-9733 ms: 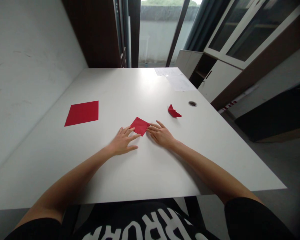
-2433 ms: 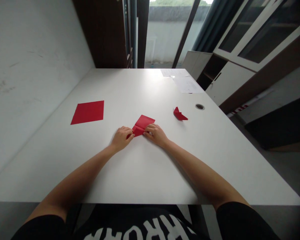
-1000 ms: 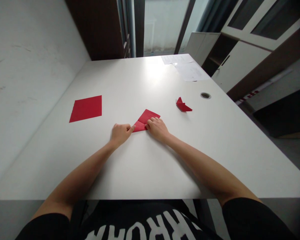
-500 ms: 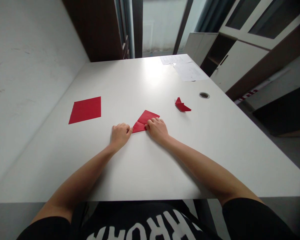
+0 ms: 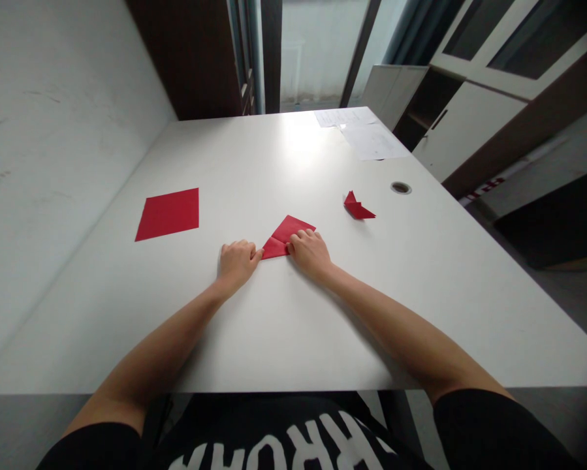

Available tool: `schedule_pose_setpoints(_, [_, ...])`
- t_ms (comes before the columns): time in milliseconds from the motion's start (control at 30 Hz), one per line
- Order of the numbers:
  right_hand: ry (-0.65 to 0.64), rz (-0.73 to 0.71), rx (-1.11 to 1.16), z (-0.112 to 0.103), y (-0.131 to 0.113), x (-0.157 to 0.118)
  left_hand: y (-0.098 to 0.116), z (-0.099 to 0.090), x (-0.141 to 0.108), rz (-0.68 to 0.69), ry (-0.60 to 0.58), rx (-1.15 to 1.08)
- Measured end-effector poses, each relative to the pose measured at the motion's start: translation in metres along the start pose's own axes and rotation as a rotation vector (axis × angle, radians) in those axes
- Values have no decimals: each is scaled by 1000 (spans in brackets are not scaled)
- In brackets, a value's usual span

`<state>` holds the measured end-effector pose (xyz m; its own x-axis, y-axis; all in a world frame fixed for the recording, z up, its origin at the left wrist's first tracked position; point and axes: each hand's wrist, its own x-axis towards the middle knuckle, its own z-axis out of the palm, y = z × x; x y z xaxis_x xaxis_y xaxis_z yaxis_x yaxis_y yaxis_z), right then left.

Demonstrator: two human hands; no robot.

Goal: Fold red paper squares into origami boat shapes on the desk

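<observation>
A partly folded sheet of red paper (image 5: pixel 287 230) lies on the white table in front of me, a crease running across it. My left hand (image 5: pixel 239 261) is closed at its left corner, thumb and finger pinching the tip. Over the paper's lower right part rests my right hand (image 5: pixel 309 251), fingers curled and pressed onto it, hiding that corner. Farther right sits a small folded red paper figure (image 5: pixel 357 207) with pointed ends. To the left, a flat red paper sheet (image 5: pixel 170 214) lies apart from both hands.
White printed sheets (image 5: pixel 371 140) lie at the table's far right corner. A round cable hole (image 5: pixel 401 188) is set in the tabletop (image 5: pixel 293 326) near its right edge. A wall (image 5: pixel 68 163) borders the left side, and cabinets (image 5: pixel 474 124) stand beyond the right.
Both hands keep their hold on the folded red paper, with hardly any movement. The whole view has shifted very slightly.
</observation>
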<state>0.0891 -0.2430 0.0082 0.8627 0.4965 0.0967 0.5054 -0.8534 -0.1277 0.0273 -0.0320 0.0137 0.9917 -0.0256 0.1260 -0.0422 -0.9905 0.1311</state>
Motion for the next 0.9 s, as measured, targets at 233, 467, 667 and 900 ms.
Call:
schedule_pose_setpoints(233, [-1, -17, -23, 0, -1, -1, 5, -2, -4, 131, 77, -36])
schedule_pose_setpoints(467, [12, -20, -35, 2, -1, -1, 8, 3, -23, 385, -43, -43])
schedule_pose_setpoints(667, [49, -3, 0, 3, 2, -3, 2, 7, -32, 442, -172, -9])
schedule_pose_setpoints(900, [46, -26, 142, -5, 25, -14, 4, 5, -30, 441, -195, 4])
